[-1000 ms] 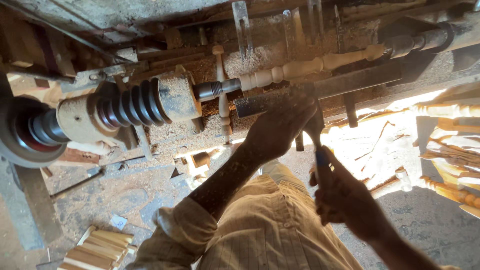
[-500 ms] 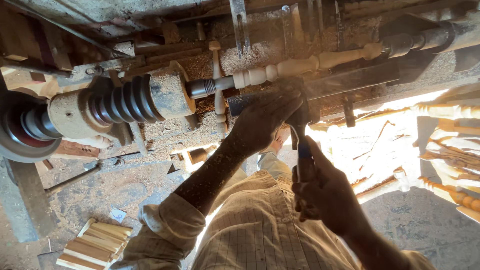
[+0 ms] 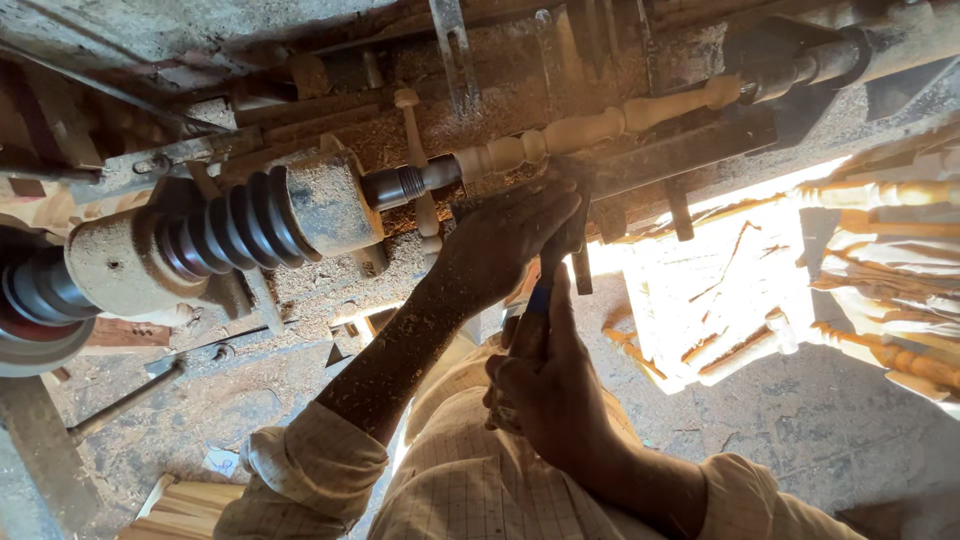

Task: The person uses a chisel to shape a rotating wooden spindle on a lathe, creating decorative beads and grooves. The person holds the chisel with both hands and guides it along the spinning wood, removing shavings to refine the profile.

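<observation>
Sawdust coats the wood lathe point(image 3: 330, 210) and the floor point(image 3: 800, 420) around me. My left hand point(image 3: 505, 240) lies flat over the chisel point(image 3: 560, 255), pressing it onto the tool rest point(image 3: 690, 155), while my right hand point(image 3: 545, 385) is wrapped around its handle. Since a second ago both hands have crept up toward the turned spindle point(image 3: 590, 128), so the blade now sits just under the pale wood, close to cutting. Finished spindles point(image 3: 890, 290) lie in sunlight to my right.

pale wood spindle point(image 3: 590, 128), tool handle point(image 3: 541, 298) — blue, checked cream sleeve point(image 3: 310, 465)
</observation>
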### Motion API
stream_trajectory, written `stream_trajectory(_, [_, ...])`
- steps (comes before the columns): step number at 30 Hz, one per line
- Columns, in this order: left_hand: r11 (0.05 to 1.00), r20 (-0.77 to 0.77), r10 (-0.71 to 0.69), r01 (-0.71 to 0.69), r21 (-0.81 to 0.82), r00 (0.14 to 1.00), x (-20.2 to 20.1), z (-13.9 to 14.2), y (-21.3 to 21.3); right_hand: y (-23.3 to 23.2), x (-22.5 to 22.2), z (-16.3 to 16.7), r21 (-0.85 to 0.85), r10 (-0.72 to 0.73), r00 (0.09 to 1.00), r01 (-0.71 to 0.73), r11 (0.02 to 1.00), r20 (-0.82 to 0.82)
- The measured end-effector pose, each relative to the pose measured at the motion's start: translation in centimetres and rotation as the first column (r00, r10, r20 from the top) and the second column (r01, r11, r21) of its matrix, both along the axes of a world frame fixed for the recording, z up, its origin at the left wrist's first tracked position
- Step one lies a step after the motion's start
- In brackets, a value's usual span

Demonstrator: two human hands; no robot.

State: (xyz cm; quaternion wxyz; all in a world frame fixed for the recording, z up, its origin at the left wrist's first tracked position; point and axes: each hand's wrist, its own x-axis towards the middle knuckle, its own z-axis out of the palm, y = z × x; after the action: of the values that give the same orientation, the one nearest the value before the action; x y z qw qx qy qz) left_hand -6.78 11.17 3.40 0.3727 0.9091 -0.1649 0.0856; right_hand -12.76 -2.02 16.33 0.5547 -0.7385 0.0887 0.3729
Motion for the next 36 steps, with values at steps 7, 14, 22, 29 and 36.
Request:
stream_trajectory(7, [0.995,-0.006,0.013,-0.012,0.097,1.0,-0.1,0.4,-0.2,-1.0,-0.4,-1.1,0.116,-0.005,1.0,0.004,0.993,0.004])
stream_trajectory(14, [0.996,0.006,0.042,-0.043,0.082,0.999,-0.2,-0.1,-0.2,-1.8,-0.1,-1.5,0.151,0.108,0.986,-0.127,0.98,0.125])
stream_trajectory(22, [0.995,0.062,0.058,-0.063,0.083,0.996,-0.4,0.2,-1.0,-4.2,0.3,-1.8,0.226,0.057,0.995,-0.037,0.973,-0.083])
stream_trajectory(29, [0.98,0.04,0.112,-0.117,0.163,0.993,-0.7,0.7,-1.2,-5.3,0.5,-3.6,0.251,0.111,0.994,-0.104,0.962,-0.012])
stream_trajectory(36, [0.948,0.112,0.176,-0.199,0.247,0.978,0.4,-1.9,-3.8,-12.1,5.0,-2.0,-0.055,0.228,0.964,-0.237,0.97,-0.137])
